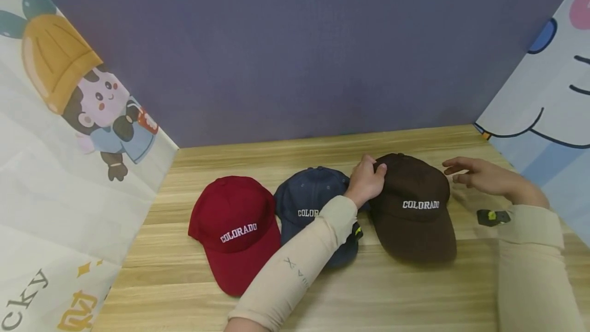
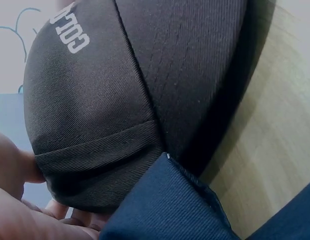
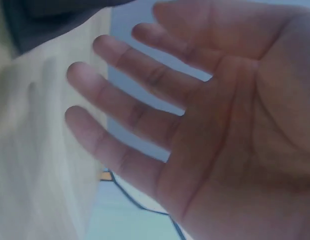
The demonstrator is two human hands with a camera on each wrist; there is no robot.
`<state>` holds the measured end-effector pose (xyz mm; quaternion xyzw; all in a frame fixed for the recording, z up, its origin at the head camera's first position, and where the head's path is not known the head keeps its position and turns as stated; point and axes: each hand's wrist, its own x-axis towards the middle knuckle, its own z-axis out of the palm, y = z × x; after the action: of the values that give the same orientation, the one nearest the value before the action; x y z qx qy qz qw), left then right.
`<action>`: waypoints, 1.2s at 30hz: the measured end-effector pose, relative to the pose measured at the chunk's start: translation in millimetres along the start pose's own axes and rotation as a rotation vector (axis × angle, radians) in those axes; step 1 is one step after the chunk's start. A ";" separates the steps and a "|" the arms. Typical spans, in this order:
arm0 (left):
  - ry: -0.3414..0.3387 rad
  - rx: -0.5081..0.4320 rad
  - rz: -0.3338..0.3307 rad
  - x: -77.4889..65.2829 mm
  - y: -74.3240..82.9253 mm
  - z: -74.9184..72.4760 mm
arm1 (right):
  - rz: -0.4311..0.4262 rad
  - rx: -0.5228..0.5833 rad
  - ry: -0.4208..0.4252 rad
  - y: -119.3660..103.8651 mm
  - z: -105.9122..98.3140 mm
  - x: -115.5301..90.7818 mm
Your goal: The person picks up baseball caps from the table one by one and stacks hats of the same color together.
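A dark brown baseball cap (image 1: 410, 183) with white COLORADO lettering is at the right of a row of caps, its brim toward me. My left hand (image 1: 367, 181) pinches the left side of its crown; the left wrist view shows the thumb and fingers at the edge of the brown cap (image 2: 90, 100). Under my left forearm lies a navy cap (image 1: 309, 188), partly covered by the sleeve. My right hand (image 1: 484, 175) is just right of the brown cap, holding nothing. In the right wrist view its fingers (image 3: 130, 115) are spread and nearly straight.
A red COLORADO cap (image 1: 239, 209) lies at the left, its side close against the navy cap. The wooden table (image 1: 193, 163) ends at a dark blue-grey back panel (image 1: 295, 55). Printed cartoon panels stand at the left (image 1: 41, 178) and right (image 1: 553, 91).
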<state>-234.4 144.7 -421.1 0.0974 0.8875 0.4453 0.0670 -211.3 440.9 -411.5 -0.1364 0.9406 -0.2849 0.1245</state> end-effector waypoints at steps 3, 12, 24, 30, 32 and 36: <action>0.012 -0.009 -0.001 -1.1 -1.4 -1.3 | 0.000 0.021 0.021 -12.2 -2.1 0.4; 0.015 -0.021 0.062 -14.5 4.3 -15.2 | -0.005 0.037 0.041 -49.2 -2.5 4.2; -0.114 0.092 0.254 -63.7 28.0 -112.1 | -0.105 -0.016 0.033 -101.6 0.3 2.9; -0.047 0.183 0.352 -82.9 6.3 -162.4 | -0.172 -0.060 0.040 -111.7 8.5 4.9; -0.012 0.259 0.352 -89.5 -4.7 -175.4 | -0.168 -0.086 0.041 -111.4 9.8 3.7; 0.038 0.580 0.256 -110.1 -29.1 -205.4 | -0.136 -0.141 0.016 -109.5 13.2 5.7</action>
<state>-172.9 -57.6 -318.8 0.2150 0.9591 0.1804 -0.0369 -192.1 344.8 -360.7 -0.2062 0.9479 -0.2267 0.0874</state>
